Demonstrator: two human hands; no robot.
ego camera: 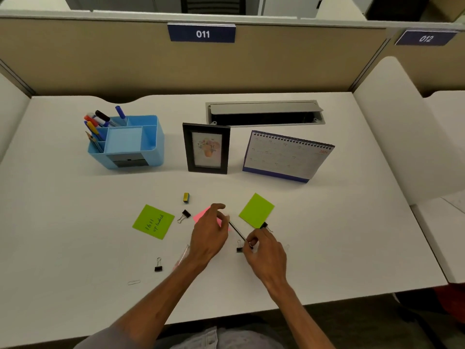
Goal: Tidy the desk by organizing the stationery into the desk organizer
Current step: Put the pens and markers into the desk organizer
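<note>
A black pencil point(236, 230) slants between my hands near the desk's front middle. My right hand point(264, 253) pinches its lower end and my left hand point(210, 233) pinches its upper end, covering most of a pink sticky note point(201, 214). The blue desk organizer point(148, 141) stands at the back left with several pens and markers point(100, 119) in it. Two green sticky notes point(154, 221) point(256, 210) lie either side of my hands. Black binder clips point(185, 215) point(158, 265) point(239, 248) point(264, 225) are scattered around, and a small yellow eraser-like block point(186, 198) lies above them.
A black picture frame point(205, 148) and a desk calendar point(286, 157) stand behind my hands, with an open cable tray point(264, 113) further back. A paper clip point(133, 282) lies near the front edge. A clear plastic item point(183, 255) peeks from under my left wrist.
</note>
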